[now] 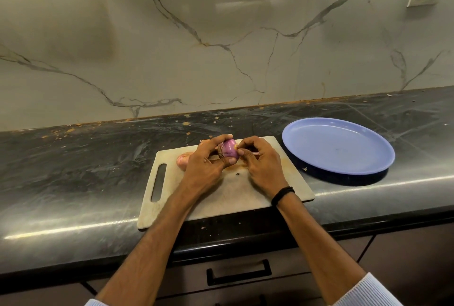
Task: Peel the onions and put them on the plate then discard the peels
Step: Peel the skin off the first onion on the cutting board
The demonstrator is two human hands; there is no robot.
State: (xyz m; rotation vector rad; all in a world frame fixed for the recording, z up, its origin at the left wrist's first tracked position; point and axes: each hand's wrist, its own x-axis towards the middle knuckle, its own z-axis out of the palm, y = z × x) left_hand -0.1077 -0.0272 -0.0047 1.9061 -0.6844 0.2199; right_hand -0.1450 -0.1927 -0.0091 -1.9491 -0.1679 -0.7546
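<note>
The left hand (206, 165) curls round a purple onion (229, 150) above the cutting board (233, 195). The right hand (262, 165) pinches its right side, possibly at loose peel. A paler onion (183, 159) lies on the board to the left. Both onions are outside the blue plate (336, 146), which stands just right of the board.

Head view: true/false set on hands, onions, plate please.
1. The left hand holds the purple onion over the cutting board. True.
2. A peeled onion lies on the blue plate. False: nothing lies on it.
3. The right hand pinches at the purple onion's right side. True.
4. The second onion lies off the board, on the counter. False: it lies on the cutting board, partly hidden behind the left hand.
</note>
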